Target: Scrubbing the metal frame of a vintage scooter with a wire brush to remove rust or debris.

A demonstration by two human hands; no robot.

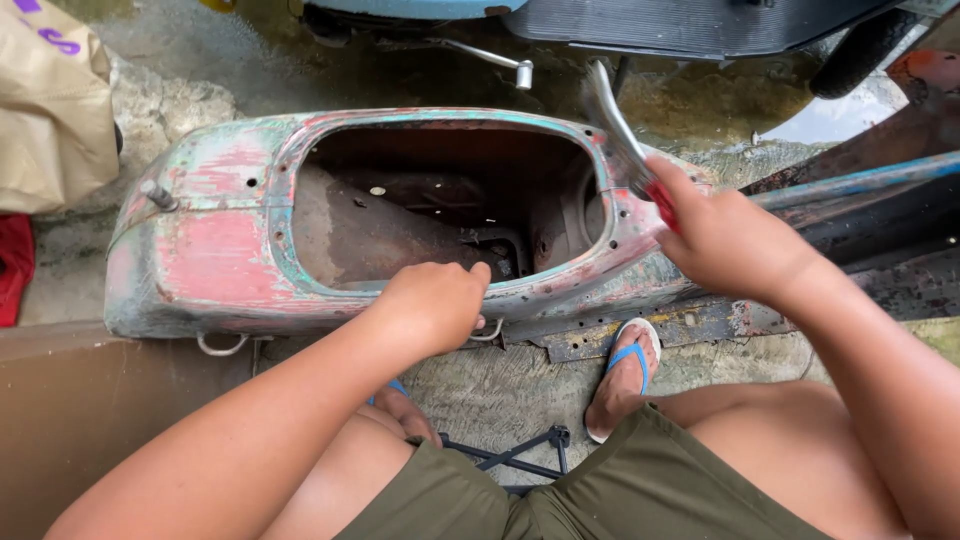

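An old scooter body shell (210, 250) lies on its side before me, its paint worn to patches of red, teal and bare metal, with a large open cavity (440, 205) facing up. My left hand (435, 300) grips the near rim of that opening. My right hand (725, 235) is shut on the red handle of a metal scraper (615, 125), whose blade sticks up and away over the shell's right end. My knees in olive shorts and a foot in a blue-strapped sandal (625, 375) show below.
Another scooter's underside, kick lever (495, 60) and tyre (860, 50) stand at the back. A tan bag (50, 110) and red cloth (15, 265) lie at left. A rusty frame rail (860, 190) runs off right. Wet concrete floor; a black stand (520, 455) sits between my legs.
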